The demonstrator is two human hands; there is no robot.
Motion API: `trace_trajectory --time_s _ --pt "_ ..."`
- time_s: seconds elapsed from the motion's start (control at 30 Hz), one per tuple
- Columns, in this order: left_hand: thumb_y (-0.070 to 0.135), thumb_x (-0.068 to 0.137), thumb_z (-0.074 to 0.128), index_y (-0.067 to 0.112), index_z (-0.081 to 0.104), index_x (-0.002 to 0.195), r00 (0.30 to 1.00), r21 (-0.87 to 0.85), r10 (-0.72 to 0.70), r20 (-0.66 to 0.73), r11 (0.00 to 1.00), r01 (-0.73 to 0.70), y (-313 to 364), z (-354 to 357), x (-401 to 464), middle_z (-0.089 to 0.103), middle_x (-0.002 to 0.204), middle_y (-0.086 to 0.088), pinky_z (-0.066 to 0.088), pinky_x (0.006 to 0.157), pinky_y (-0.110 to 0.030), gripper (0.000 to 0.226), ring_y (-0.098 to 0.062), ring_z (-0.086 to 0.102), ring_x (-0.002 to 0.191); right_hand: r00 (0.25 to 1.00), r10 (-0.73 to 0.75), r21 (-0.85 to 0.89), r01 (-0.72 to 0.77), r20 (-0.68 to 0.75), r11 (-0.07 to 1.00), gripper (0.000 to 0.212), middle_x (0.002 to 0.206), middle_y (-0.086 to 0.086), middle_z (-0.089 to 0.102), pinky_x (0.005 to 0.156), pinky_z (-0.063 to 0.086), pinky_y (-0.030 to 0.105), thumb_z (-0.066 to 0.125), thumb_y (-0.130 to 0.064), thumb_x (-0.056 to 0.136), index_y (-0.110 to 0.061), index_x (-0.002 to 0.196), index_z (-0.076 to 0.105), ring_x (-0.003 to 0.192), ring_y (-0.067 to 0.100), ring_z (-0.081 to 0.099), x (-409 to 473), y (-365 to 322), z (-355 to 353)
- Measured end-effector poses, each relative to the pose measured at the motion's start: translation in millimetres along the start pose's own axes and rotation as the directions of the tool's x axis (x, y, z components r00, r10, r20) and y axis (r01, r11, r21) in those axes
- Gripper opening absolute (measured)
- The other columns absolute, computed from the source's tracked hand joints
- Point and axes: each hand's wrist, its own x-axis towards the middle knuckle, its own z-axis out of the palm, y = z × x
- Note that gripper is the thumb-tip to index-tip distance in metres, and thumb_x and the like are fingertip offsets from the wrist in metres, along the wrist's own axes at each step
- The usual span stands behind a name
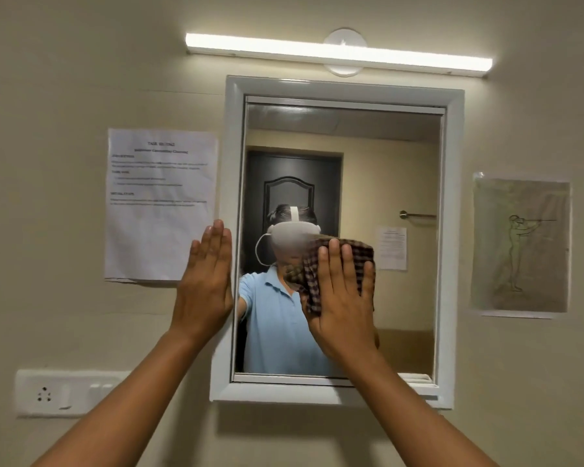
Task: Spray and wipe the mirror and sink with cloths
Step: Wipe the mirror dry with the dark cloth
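A white-framed mirror [402, 163] hangs on the beige wall straight ahead. My right hand [343, 298] lies flat with straight fingers on a brown checked cloth [358, 254], pressing it against the glass near the mirror's middle. My left hand [206, 281] is flat and open, its palm against the left edge of the mirror frame [231, 163] and the wall. The glass reflects a person in a light blue shirt and a dark door. The sink and any spray bottle are out of view.
A lit tube light [338, 52] runs above the mirror. A printed sheet [159, 203] is taped left of the frame, a drawing [521, 246] to its right. A white socket and switch panel [68, 392] sits low on the left wall.
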Motion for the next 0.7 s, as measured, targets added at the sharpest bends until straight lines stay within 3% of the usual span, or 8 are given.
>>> trace_trajectory --time_s 0.27,0.5,0.7 --pt "0.002 0.09 0.046 0.001 0.015 0.154 1.0 -0.099 0.01 -0.015 0.995 -0.012 -4.5 -0.4 -8.0 0.014 0.163 -0.019 0.017 0.123 -0.05 0.071 -0.031 0.012 0.152 0.991 -0.131 0.04 0.133 -0.042 0.99 0.081 0.167 0.01 0.003 0.123 -0.004 0.052 0.04 -0.048 0.093 -0.011 0.158 0.008 0.154 0.026 -0.003 85.0 -82.4 5.6" --pt "0.016 0.098 0.031 0.004 0.012 0.156 0.999 -0.177 0.004 0.039 0.984 0.003 -12.1 1.1 -26.2 0.009 0.165 -0.015 0.013 0.124 -0.049 0.062 -0.026 0.007 0.153 0.984 -0.175 0.068 0.175 -0.014 0.982 0.073 0.167 0.009 0.003 0.123 -0.004 0.05 0.029 -0.046 0.096 -0.011 0.158 0.01 0.154 0.024 -0.002 44.5 -102.0 11.1" --pt "0.016 0.094 0.029 0.002 0.01 0.155 0.997 -0.185 0.019 0.079 0.983 -0.004 -19.0 1.4 -40.3 0.006 0.165 -0.016 0.014 0.123 -0.05 0.065 -0.027 0.007 0.153 0.97 -0.239 0.072 0.235 0.053 0.969 0.073 0.167 0.008 0.005 0.123 -0.003 0.05 0.036 -0.04 0.096 -0.011 0.158 0.011 0.154 0.024 0.002 -14.9 -105.8 20.1"
